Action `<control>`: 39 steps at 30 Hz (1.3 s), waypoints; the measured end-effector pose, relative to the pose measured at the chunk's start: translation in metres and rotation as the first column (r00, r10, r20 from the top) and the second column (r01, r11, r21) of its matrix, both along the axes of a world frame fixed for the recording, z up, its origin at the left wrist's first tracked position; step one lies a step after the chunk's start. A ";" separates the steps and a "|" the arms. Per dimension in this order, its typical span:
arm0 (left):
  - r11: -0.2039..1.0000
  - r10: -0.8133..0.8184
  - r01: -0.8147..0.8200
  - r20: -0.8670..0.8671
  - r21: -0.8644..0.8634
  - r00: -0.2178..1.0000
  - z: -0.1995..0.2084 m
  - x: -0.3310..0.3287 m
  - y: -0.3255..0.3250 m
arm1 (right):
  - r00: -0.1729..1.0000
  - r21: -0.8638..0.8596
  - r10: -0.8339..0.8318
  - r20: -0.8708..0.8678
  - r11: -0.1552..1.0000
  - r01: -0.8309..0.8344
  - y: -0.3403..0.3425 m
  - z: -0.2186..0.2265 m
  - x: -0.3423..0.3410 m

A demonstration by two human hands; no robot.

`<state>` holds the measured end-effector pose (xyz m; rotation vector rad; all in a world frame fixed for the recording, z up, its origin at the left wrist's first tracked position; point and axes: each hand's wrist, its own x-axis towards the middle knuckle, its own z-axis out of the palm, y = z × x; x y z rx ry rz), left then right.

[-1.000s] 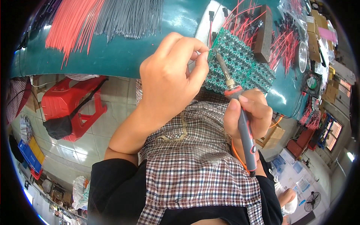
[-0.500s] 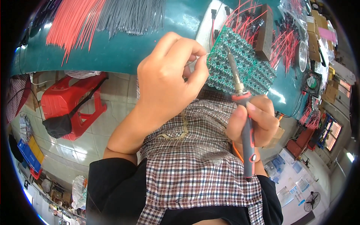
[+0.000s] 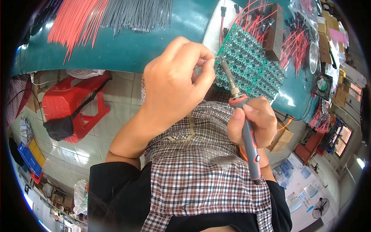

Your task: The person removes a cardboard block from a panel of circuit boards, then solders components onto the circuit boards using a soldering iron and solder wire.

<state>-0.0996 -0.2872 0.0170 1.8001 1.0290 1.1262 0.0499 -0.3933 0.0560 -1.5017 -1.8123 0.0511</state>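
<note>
My right hand (image 3: 257, 120) is wrapped round a grey and red soldering iron (image 3: 249, 133), tilted so that its metal tip points up at the left edge of a green circuit board panel (image 3: 249, 58). The panel carries dense rows of small components. Beside that same edge, my left hand (image 3: 179, 75) pinches a thin wire (image 3: 216, 57) between thumb and forefinger. The wire's end is close to the iron's tip; whether they touch is too small to tell. A thin pale strand (image 3: 218, 108) runs from near my right fingers across the checked apron.
Bundles of red wires (image 3: 77, 23) and dark grey wires (image 3: 137, 15) lie at the far left of the green table (image 3: 185, 29). A dark bar (image 3: 274, 34) and more red wires (image 3: 295, 44) are right of the panel. A red stool (image 3: 75, 104) stands lower left.
My right hand has brought the soldering iron left, its tip moving from over the panel to its left edge beside the wire. My left hand has shifted only slightly, still pinching the wire.
</note>
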 end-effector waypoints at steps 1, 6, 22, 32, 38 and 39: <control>1.000 -0.005 0.005 -0.006 0.007 1.000 0.000 0.000 0.000 | 1.000 -0.001 -0.001 0.001 1.000 0.001 0.000 0.000 -0.001; 1.000 -0.011 0.011 -0.020 0.028 1.000 -0.003 0.000 0.000 | 0.999 -0.010 0.002 0.043 1.000 -0.001 -0.001 -0.003 -0.004; 1.000 -0.015 0.015 0.000 0.004 1.000 -0.003 -0.008 -0.006 | 0.997 -0.066 0.058 -0.058 0.996 -0.062 -0.018 0.014 0.008; 0.999 -0.042 0.042 -0.015 -0.031 0.999 -0.005 -0.011 -0.009 | 0.998 -0.052 0.051 -0.030 0.997 -0.053 -0.013 -0.002 0.001; 0.998 -0.047 0.047 -0.007 -0.029 0.999 -0.005 -0.010 -0.008 | 0.999 -0.010 0.043 -0.008 0.999 -0.043 -0.010 -0.007 -0.002; 0.999 -0.046 0.046 -0.009 -0.030 0.999 -0.007 -0.010 -0.009 | 0.999 -0.005 0.049 0.003 0.999 -0.049 -0.010 -0.008 -0.002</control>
